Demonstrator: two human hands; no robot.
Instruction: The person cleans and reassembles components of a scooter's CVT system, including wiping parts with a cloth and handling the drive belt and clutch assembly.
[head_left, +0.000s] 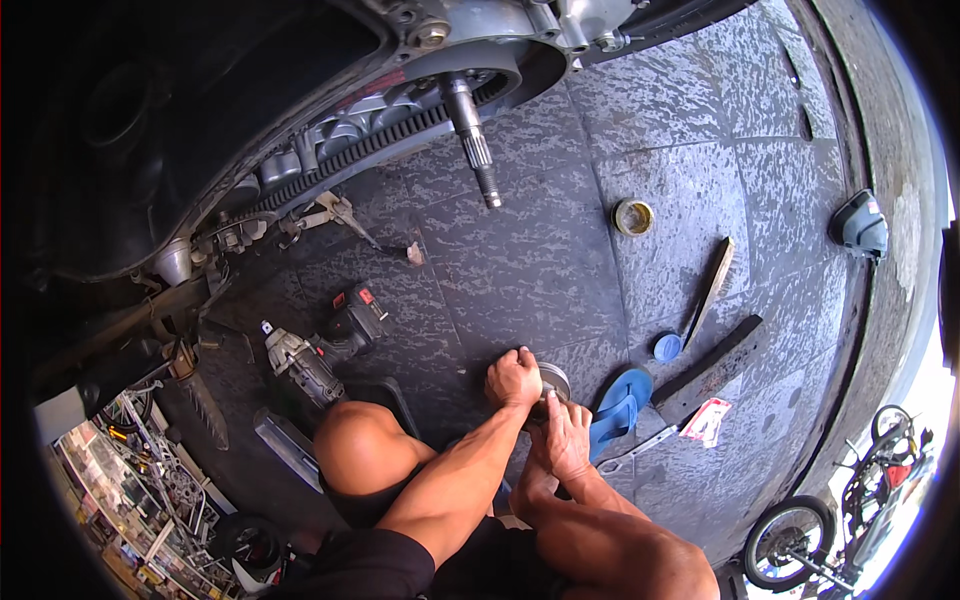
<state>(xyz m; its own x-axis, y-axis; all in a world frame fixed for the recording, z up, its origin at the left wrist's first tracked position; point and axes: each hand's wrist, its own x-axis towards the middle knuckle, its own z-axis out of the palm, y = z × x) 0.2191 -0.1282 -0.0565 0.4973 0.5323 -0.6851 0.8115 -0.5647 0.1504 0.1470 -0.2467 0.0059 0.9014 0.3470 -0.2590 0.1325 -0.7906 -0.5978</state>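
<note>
Low between my knees, my left hand (514, 379) is closed with its fingers against the left side of a round metal pulley-like part (555, 377). My right hand (566, 440) is closed on the near side of the same part, its fingers bent and one reaching over the edge. Both hands cover most of the part, so only its pale rim shows clearly. My bare foot lies just below the hands, and a blue sandal (624, 398) is to their right.
Overhead is an opened scooter engine case with a toothed belt (345, 150) and a protruding splined shaft (470, 140). A cordless impact wrench (300, 365) lies left. Right are a yellowish tin (632, 217), a brush (712, 290), a blue cap (667, 346), a dark bar (710, 370) and a wrench (637, 450).
</note>
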